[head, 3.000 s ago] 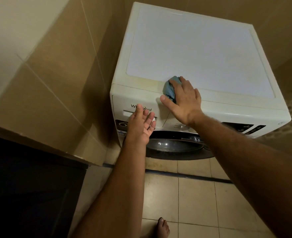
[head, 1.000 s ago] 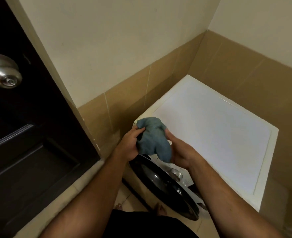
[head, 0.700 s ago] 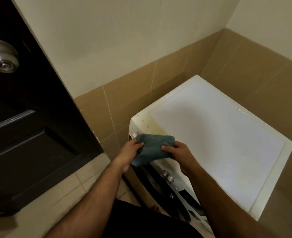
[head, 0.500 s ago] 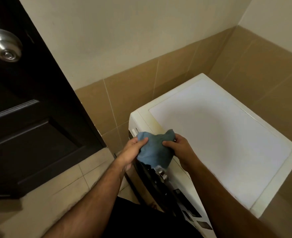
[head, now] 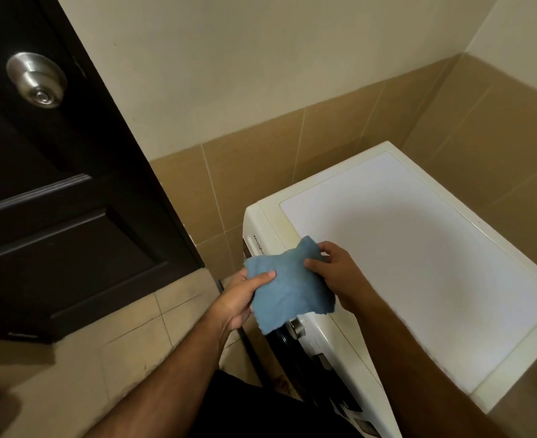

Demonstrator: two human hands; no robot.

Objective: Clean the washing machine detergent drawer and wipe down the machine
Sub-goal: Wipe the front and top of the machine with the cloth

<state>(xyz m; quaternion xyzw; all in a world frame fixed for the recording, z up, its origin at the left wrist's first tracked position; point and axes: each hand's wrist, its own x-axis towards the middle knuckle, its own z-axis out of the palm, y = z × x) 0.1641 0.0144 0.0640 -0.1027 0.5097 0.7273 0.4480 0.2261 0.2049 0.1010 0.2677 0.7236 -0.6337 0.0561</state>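
A white front-loading washing machine stands in the tiled corner, its flat top bare. Both hands hold a blue cloth spread out in the air over the machine's front left corner. My left hand pinches the cloth's left edge with thumb on top. My right hand pinches its right edge. The cloth hides most of the detergent drawer front; only part of the brand lettering shows. Below the cloth a silver dial and the dark round door show.
A dark wooden door with a silver knob stands at the left. Tan wall tiles run behind and beside the machine. Beige floor tiles lie between door and machine. My bare foot shows by the machine.
Three seconds ago my right hand wiped the top's front edge with the bunched cloth. Since then both hands lifted it and spread it flatter; the view turned left toward the door.
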